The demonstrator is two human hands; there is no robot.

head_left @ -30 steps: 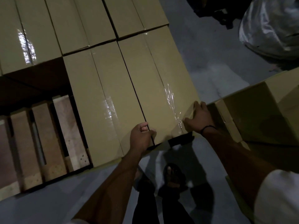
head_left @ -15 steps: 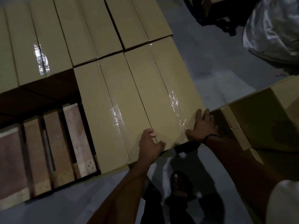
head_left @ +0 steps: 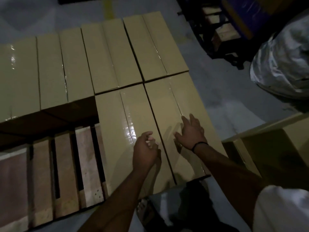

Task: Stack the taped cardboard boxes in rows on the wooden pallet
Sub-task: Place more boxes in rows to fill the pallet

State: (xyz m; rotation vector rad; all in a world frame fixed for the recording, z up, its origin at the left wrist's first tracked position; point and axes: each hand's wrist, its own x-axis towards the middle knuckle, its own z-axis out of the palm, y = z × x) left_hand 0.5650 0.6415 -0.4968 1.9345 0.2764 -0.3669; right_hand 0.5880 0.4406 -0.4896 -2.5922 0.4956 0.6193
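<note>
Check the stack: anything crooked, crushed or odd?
Nothing stands out. The boxes sit flush in straight rows, the tape is smooth, and no dents show. The near row just isn't full: bare slats of the pallet show on the left. The dim light could hide small flaws.

On my screen both forearms are bare; a thin black wristband (head_left: 199,145) sits just behind the right hand (head_left: 190,133); loose white sleeve (head_left: 280,208) on the right upper arm; dark trousers (head_left: 189,206); dark sandal (head_left: 145,210) on one foot.
</note>
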